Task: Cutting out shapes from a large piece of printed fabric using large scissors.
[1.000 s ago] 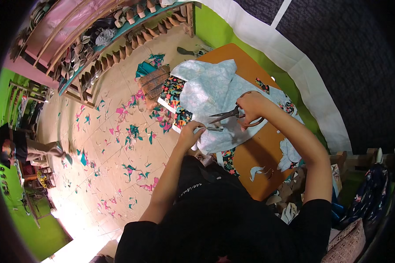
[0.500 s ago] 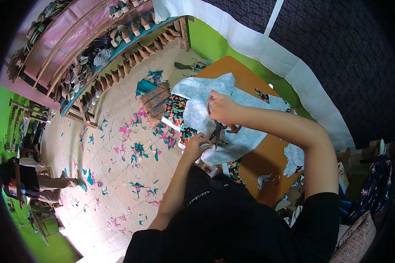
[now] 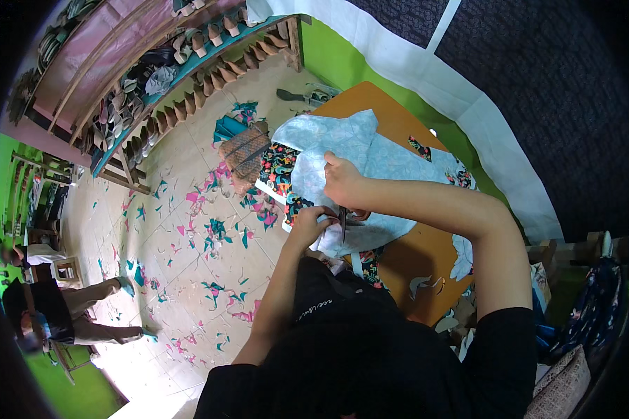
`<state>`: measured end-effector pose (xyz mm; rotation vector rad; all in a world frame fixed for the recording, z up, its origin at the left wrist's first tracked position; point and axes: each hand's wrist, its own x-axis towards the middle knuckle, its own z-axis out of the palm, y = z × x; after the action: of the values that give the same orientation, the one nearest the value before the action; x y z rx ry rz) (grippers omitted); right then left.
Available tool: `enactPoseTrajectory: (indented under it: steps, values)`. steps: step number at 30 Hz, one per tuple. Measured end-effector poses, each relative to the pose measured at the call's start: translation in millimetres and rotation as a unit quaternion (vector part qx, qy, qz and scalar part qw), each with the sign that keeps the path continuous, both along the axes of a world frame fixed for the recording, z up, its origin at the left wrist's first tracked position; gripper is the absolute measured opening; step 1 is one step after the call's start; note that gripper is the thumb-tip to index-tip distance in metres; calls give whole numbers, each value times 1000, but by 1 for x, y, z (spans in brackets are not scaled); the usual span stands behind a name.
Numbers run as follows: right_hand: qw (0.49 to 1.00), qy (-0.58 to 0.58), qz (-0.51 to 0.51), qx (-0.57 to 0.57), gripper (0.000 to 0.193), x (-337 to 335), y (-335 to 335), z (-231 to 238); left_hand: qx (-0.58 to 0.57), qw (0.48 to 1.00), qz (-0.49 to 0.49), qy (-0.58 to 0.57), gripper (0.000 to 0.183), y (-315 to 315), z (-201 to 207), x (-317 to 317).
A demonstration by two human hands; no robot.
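Observation:
A large piece of pale blue mottled fabric point(image 3: 388, 157) lies over an orange-brown table point(image 3: 370, 98), with dark floral fabric point(image 3: 278, 167) showing along its left side. In my right hand point(image 3: 344, 183) is a pair of dark scissors point(image 3: 343, 222), their blades pointing toward my body at the near edge of the fabric. My left hand point(image 3: 307, 227) pinches that edge just left of the blades. I cannot tell how far apart the blades are, and the fingers of my right hand partly hide the handles.
Pale curved scraps point(image 3: 421, 286) lie on the table's right part. Teal and pink scraps point(image 3: 217, 234) litter the tiled floor. A brown woven piece point(image 3: 246, 157) sits beside the table. Shoe racks point(image 3: 182, 73) line the far left wall, and another person point(image 3: 45, 311) stands at the left.
My right hand has shifted slightly left, and the scissors now stand more upright, close to my left hand. The person at the left has come further into view.

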<state>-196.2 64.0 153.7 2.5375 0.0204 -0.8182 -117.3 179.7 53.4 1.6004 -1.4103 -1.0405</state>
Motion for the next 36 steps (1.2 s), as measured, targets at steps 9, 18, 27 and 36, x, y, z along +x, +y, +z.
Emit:
enactPoseTrajectory:
  steps: [9,18,27,36]
  values:
    - [987,116,-96,59,23,12,-1,19,-1,1000,5,-1,14,1,1,-3]
    - [991,-9,-120,55,14,1,-13,-20,-12,1000,-10,-8,16,-22,4,-2]
    - [930,-25,-362,53,25,-46,2,-27,-10,998,-67,-18,18,-26,-52,-6]
    - [455,-444,-691,343,52,-161,85,-52,132,968,-205,65,20,-43,-78,31]
